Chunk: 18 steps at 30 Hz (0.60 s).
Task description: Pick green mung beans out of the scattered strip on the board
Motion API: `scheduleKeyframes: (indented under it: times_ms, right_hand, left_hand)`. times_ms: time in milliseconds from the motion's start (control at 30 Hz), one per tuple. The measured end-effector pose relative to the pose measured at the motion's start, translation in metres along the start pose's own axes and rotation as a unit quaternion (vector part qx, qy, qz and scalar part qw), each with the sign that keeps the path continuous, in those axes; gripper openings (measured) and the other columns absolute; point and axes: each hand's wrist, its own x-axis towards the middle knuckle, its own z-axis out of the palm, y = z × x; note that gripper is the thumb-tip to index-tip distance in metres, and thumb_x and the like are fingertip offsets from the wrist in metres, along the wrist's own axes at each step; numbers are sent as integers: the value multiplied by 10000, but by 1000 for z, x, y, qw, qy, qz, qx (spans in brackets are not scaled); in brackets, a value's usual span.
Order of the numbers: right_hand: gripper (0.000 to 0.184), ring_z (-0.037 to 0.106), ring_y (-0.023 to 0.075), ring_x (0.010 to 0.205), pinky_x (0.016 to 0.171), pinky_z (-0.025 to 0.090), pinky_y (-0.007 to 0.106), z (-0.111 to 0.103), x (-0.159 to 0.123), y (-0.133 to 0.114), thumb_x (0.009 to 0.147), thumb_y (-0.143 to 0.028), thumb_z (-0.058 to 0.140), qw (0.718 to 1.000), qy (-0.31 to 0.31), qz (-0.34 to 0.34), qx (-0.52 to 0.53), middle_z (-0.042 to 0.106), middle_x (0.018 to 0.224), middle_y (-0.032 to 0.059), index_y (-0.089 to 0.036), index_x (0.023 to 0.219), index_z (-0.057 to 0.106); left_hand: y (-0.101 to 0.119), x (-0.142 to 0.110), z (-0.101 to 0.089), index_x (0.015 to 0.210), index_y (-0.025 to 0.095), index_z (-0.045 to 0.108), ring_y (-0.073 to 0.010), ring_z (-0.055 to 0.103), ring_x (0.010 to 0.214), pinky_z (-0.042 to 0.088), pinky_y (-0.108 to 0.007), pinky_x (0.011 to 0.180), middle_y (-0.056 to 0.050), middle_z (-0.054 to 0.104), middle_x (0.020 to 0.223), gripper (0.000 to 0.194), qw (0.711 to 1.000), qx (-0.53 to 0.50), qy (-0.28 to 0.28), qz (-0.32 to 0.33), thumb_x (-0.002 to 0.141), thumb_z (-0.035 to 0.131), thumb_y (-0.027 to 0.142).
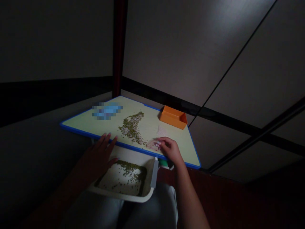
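Left hand (97, 156) open, flat at near edge of blue-rimmed board (78, 131); right hand (168, 149) curled over clear plastic film (162, 132), grip unclear. Mung beans (131, 128) mid-board: tiny, light, slippery, best swept, not pinched; more in white tray (124, 197) below.

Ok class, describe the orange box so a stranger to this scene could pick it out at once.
Find the pale board with the blue edge. On its far side, right of the streak of green beans, sits a small open orange box. It alone is orange, and unlike the white tray of beans below the board, it shows no beans.
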Motion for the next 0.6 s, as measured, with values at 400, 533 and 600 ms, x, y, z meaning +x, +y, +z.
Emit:
scheduleKeyframes:
  times_ms: [400, 533, 600]
  right_hand:
    - [219, 694, 215, 894, 844, 529, 338, -1, 1, 1, 821, -255, 601, 997, 81, 1, 6, 781, 966, 67, -200, 956, 765]
    - [212, 692, 220, 881, 819, 535, 338, -3, 0, 1, 827, -245, 600, 998, 57, -6, -7, 782, 949, 65, -207, 942, 774]
    - [219, 687, 216, 860, 800, 536, 332, -3, -1, 1, 831, -240, 605, 999, 46, -10, -12, 783, 944, 62, -213, 956, 783]
  left_hand:
    - [-2, 1, -1, 1514, 138, 335, -407, 351, 1483, 407, -550, 1096, -253, 396, 1583, 709, 1000, 3, -4, 15, 907, 410, 497]
    - [-3, 0, 1, 1530, 160, 305, -396, 344, 1491, 402, -548, 1106, -237, 402, 1586, 724, 1000, -3, 1, 16, 903, 414, 505]
    - [-3, 0, 2, 1539, 168, 287, -395, 341, 1494, 416, -548, 1090, -232, 396, 1593, 740, 1000, -9, 2, 14, 901, 410, 522]
